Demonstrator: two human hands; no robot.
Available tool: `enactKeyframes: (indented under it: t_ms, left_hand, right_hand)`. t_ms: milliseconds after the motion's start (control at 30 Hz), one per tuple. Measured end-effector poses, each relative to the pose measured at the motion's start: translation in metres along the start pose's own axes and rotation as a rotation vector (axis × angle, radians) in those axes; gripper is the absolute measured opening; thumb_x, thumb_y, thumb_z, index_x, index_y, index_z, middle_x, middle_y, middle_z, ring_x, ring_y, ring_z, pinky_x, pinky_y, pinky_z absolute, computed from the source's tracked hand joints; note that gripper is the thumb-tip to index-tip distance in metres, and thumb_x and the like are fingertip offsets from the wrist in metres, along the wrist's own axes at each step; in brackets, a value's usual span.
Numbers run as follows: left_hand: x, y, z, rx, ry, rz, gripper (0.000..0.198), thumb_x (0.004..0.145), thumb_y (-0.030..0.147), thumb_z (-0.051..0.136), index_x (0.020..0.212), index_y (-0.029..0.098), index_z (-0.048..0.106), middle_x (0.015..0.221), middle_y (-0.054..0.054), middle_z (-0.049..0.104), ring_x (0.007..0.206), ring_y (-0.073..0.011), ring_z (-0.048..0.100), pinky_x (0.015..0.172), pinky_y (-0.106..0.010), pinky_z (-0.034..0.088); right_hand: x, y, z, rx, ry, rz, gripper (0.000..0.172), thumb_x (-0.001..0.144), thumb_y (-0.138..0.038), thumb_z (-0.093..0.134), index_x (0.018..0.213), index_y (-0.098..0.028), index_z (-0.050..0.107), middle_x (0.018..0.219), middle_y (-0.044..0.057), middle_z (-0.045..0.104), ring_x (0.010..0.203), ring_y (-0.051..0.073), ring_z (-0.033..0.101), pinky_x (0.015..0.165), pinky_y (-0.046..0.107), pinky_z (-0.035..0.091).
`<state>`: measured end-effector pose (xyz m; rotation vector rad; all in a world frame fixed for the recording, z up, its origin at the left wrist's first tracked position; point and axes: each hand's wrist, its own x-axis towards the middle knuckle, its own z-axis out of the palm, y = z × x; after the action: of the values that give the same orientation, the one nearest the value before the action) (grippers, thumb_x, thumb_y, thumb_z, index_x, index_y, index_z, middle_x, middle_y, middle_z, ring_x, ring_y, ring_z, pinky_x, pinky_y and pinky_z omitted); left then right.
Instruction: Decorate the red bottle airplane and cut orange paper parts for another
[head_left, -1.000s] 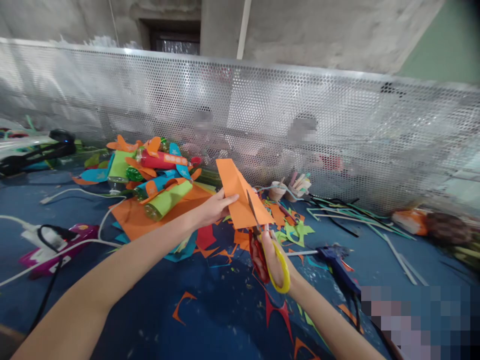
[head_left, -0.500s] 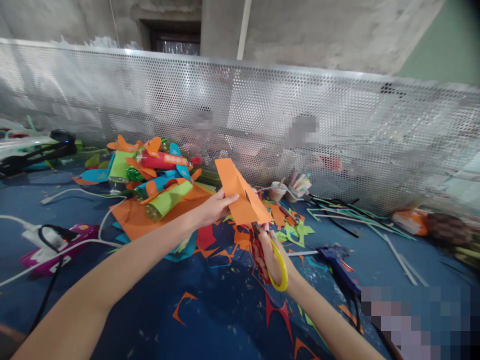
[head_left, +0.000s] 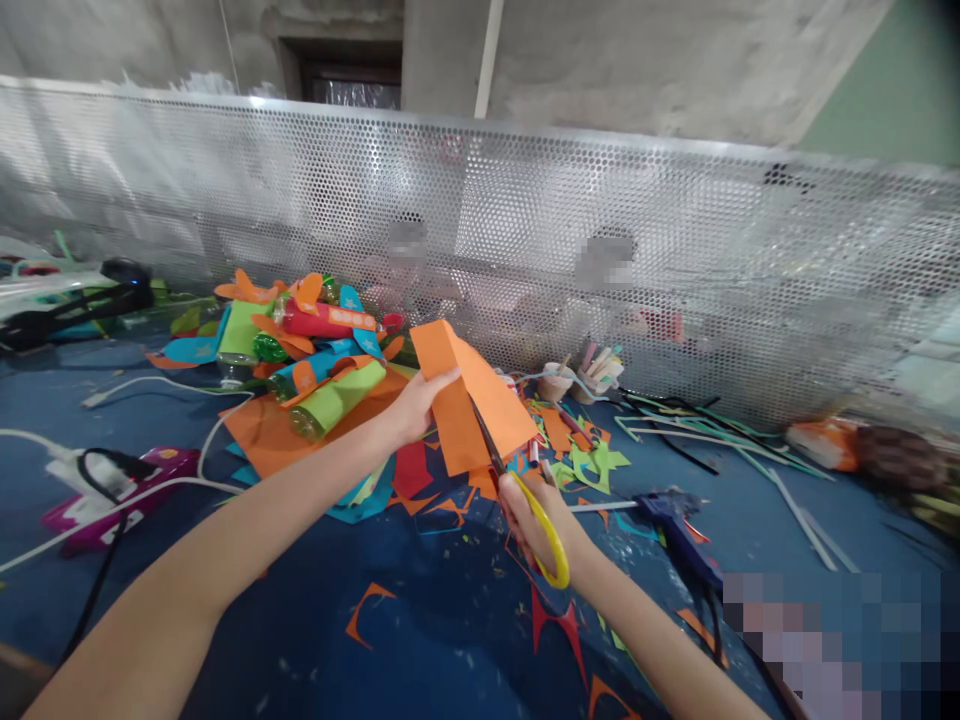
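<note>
1. Now the orange paper swings a little to the left and tips to a new angle, so its two panels stand out more clearly on either side of a slanting line. Cut or crease at the top of that line? Can't tell.

2. Over on its left edge, the left hand travels with it, pinching the sheet, thumb on the front and fingers hidden behind.

3. Meanwhile the right hand has turned and dropped slightly, fingers wrapped through the handles of the scissors, and the blade now shows longer, running up into the sheet from its near edge.

4. So this looks like a re-aim: the cutting seems well under way, the paper held up in mid-air above the surface, and both panels apparently belong to one sheet.

5. Around them nothing stirs: green scraps beyond the right hand, a curved orange offcut nearer the body, the glue gun off to the right, wrapped bottles piled to the left.
</note>
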<state>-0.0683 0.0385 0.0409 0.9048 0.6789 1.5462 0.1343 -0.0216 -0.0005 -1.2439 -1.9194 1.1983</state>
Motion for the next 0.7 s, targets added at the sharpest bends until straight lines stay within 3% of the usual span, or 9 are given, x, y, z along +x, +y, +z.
enactKeyframes:
  t_ms: [200,467,700]
  left_hand:
    - [-0.002,-0.003,0.000,0.012,-0.036,0.058,0.037,0.074,0.021,0.072,0.110,0.016,0.063,0.113,-0.009,0.068,0.101,-0.0250,0.064,0.094,-0.040,0.047]
    - [-0.004,-0.002,0.001,0.062,-0.038,-0.036,0.029,0.078,0.021,0.068,0.106,0.014,0.064,0.108,-0.011,0.069,0.097,-0.0243,0.066,0.088,-0.038,0.050]
    - [-0.012,0.003,0.011,0.078,-0.088,-0.122,0.023,0.078,0.019,0.068,0.100,0.012,0.066,0.098,-0.011,0.072,0.089,-0.0246,0.068,0.089,-0.041,0.049]
  right_hand:
    - [0.002,0.008,0.005,0.085,-0.121,0.007,0.053,0.085,-0.069,0.032,0.065,-0.022,0.044,0.050,0.000,0.057,0.046,0.017,0.063,0.045,0.024,0.049]
    - [0.000,0.008,0.003,0.054,-0.098,-0.084,0.053,0.088,-0.065,0.028,0.066,-0.022,0.051,0.063,0.005,0.064,0.061,0.019,0.065,0.061,0.028,0.052]
    - [0.000,0.006,0.003,0.037,-0.050,-0.062,0.054,0.088,-0.065,0.028,0.064,-0.022,0.051,0.059,0.005,0.064,0.059,0.019,0.064,0.061,0.028,0.050]
